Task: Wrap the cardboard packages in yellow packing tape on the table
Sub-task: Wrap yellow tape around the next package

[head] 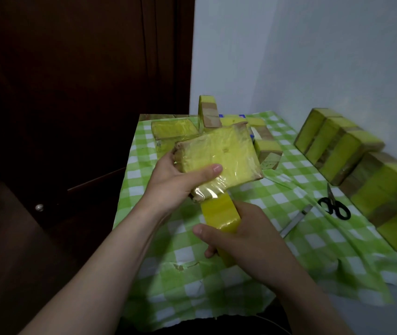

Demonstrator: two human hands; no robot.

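Left hand (pixel 178 182) gripping taped package (pixel 219 158) above table edge (pixel 120 209), right hand (pixel 243 235) gripping tape roll (pixel 221 213)

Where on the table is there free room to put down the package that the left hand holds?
Bare cloth lies near, between the metal strip, the scissors and the right-hand row of packages. A smaller patch lies between the scissors and the far pile. The far end and the right side are crowded.

Black scissors (pixel 334 206) lie near a metal cutter (pixel 295 221).
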